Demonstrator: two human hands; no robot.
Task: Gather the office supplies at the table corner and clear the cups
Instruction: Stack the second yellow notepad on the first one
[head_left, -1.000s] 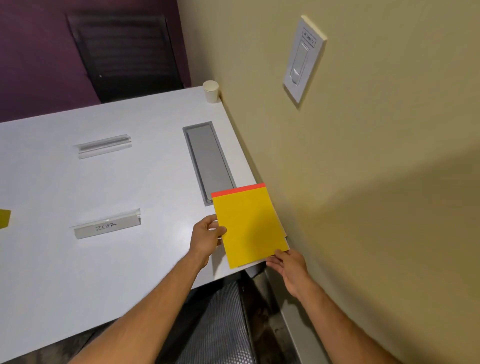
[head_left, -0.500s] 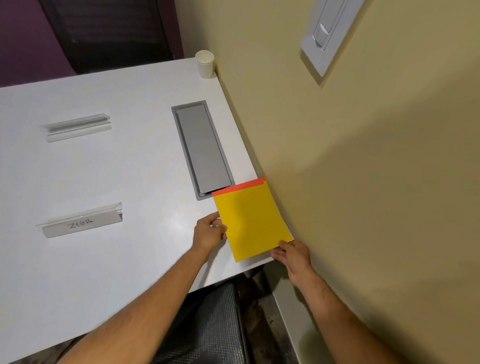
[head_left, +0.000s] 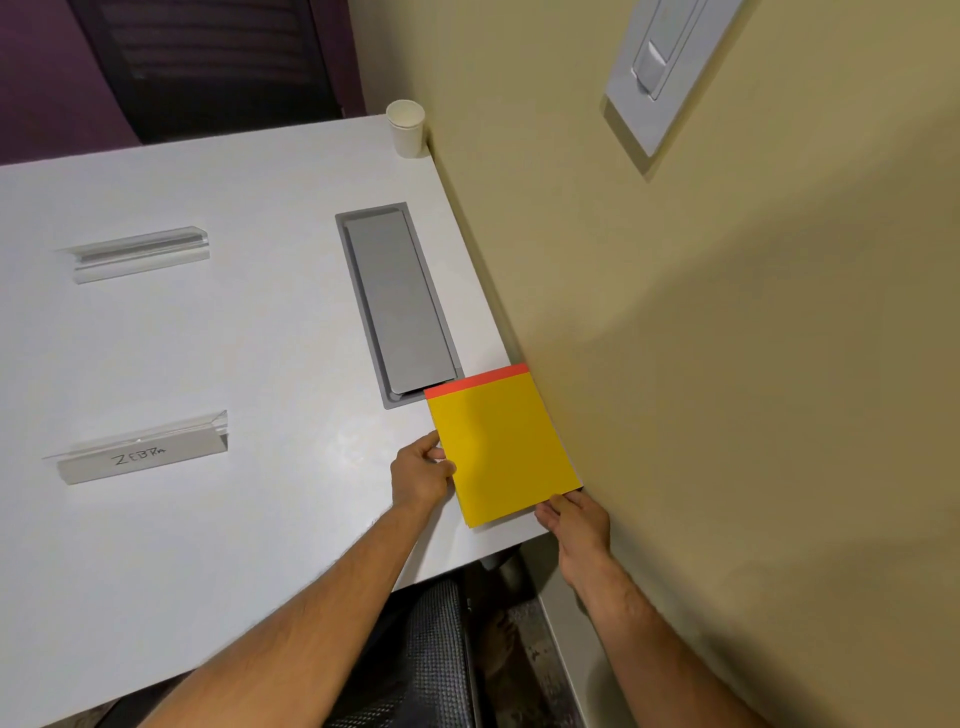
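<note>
Table (head_left: 218, 364): white top, its right edge against the beige wall (head_left: 727, 364).
Cable hatch (head_left: 397, 304): grey lid set flush into the table, near the wall.
Yellow paper stack (head_left: 501, 447): flat on the near right table corner, touching the wall; an orange sheet's edge shows at its far end.
Nameplates: clear holder (head_left: 137, 253) far left; one marked "ZEBRA" (head_left: 143, 451) nearer.
Left hand (head_left: 422, 474): fingers curled, pinching the stack's left edge.
Right hand (head_left: 574, 522): fingertips on the stack's near corner; whether it grips is unclear.
Paper cup (head_left: 406, 127): upright at the far corner, beside the wall.
</note>
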